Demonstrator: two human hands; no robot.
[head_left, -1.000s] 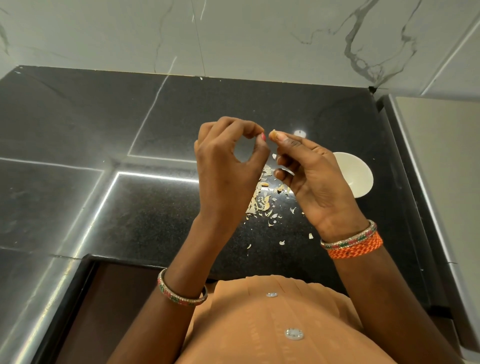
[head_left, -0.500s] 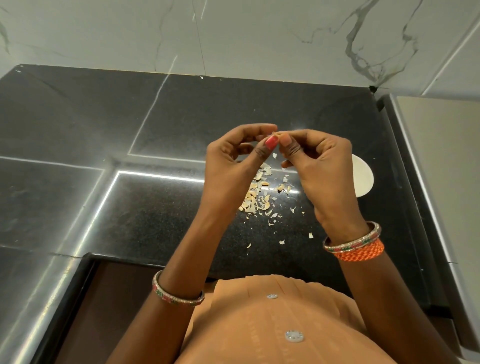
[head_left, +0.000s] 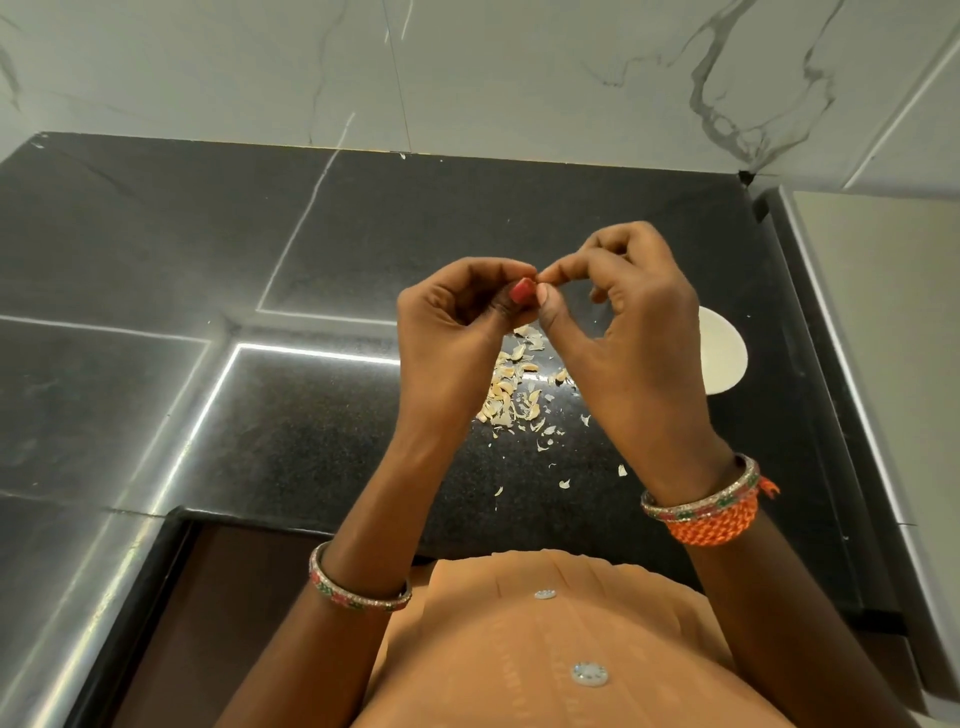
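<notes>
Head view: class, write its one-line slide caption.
The left hand and right hand pinch a tiny scrap above scattered peels on the black countertop, white bowl alongside.

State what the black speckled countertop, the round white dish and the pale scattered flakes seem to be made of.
Black speckled countertop: polished granite-like stone, mirroring light strips.
Round white dish: smooth glazed ceramic or plastic; unclear which.
Pale scattered flakes: thin, dry, curled papery skins, possibly garlic peel.
</notes>
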